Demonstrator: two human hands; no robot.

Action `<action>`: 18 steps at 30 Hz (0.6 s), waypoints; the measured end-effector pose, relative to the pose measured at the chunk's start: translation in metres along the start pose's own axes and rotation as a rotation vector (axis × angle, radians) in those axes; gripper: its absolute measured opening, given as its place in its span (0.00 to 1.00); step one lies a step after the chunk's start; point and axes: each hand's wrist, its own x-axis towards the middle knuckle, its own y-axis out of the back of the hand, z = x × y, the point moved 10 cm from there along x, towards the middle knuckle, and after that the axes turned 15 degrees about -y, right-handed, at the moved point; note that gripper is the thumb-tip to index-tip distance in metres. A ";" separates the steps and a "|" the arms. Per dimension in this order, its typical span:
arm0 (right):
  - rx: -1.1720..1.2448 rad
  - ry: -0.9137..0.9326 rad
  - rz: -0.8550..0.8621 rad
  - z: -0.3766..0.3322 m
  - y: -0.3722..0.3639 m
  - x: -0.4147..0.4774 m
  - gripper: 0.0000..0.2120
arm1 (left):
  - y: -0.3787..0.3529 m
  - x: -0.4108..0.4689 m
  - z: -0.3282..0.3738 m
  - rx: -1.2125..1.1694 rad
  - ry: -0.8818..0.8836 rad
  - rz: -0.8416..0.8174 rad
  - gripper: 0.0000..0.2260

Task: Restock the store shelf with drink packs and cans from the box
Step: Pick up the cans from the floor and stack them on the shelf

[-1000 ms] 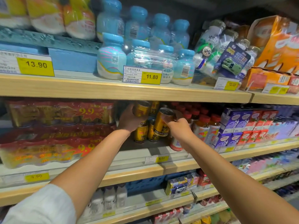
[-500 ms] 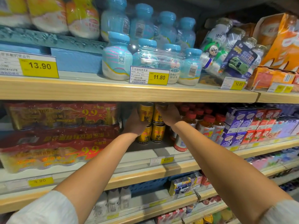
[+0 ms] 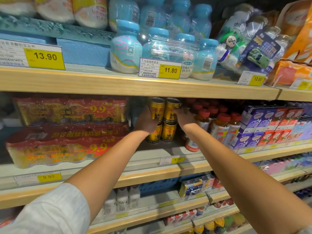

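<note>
- The left hand (image 3: 145, 123) curls round the upper left golden metal can (image 3: 157, 108).
- The right hand (image 3: 184, 116) grips the upper right golden can (image 3: 170, 110) beside it.
- Both cans stand on lower golden cans (image 3: 168, 132).

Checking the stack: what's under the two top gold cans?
Two lower gold cans, standing on the shelf. The left hand covers part of the left one; anything behind is hidden.

One head-worn camera (wide-angle) faces forward at the store shelf (image 3: 135, 86), close up.
</note>
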 end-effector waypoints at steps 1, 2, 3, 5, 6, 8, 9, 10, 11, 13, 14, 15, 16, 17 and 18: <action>-0.018 -0.002 -0.013 0.002 -0.002 -0.002 0.30 | -0.001 -0.001 0.000 -0.004 0.013 -0.007 0.28; -0.028 -0.013 -0.023 0.005 -0.004 -0.003 0.29 | -0.001 -0.003 0.000 -0.010 0.027 -0.008 0.30; -0.027 -0.033 -0.031 0.009 -0.005 -0.005 0.28 | 0.000 -0.004 -0.001 -0.015 0.046 -0.007 0.33; -0.011 -0.047 -0.041 0.016 -0.005 -0.009 0.27 | 0.002 -0.007 -0.001 -0.024 0.072 0.005 0.39; 0.002 -0.045 -0.048 0.018 -0.004 -0.013 0.27 | 0.003 -0.009 0.000 -0.021 0.081 0.017 0.41; 0.027 -0.041 -0.067 0.021 -0.004 -0.023 0.27 | 0.006 -0.014 0.002 0.001 0.107 0.041 0.45; 0.034 -0.040 -0.082 0.023 -0.005 -0.030 0.27 | 0.007 -0.018 0.005 0.020 0.120 0.052 0.46; 0.040 -0.045 -0.097 0.024 -0.006 -0.034 0.27 | 0.009 -0.021 0.007 0.038 0.126 0.066 0.47; 0.043 -0.064 -0.111 0.027 -0.007 -0.039 0.25 | 0.010 -0.024 0.008 0.059 0.134 0.072 0.47; 0.029 -0.094 -0.130 0.033 -0.007 -0.050 0.14 | 0.011 -0.032 0.011 0.106 0.162 0.057 0.47; 0.012 -0.082 -0.124 0.034 -0.004 -0.056 0.09 | 0.011 -0.038 0.014 0.122 0.175 0.045 0.48; 0.007 -0.047 -0.114 0.033 -0.003 -0.061 0.09 | 0.011 -0.043 0.016 0.126 0.189 0.041 0.47; 0.001 -0.006 -0.107 0.031 -0.002 -0.067 0.11 | 0.010 -0.050 0.018 0.122 0.201 0.040 0.46; -0.007 0.037 -0.105 0.029 0.000 -0.074 0.13 | 0.011 -0.059 0.023 0.125 0.214 0.041 0.43; -0.011 0.075 -0.108 0.027 0.000 -0.080 0.13 | 0.011 -0.066 0.027 0.127 0.220 0.040 0.38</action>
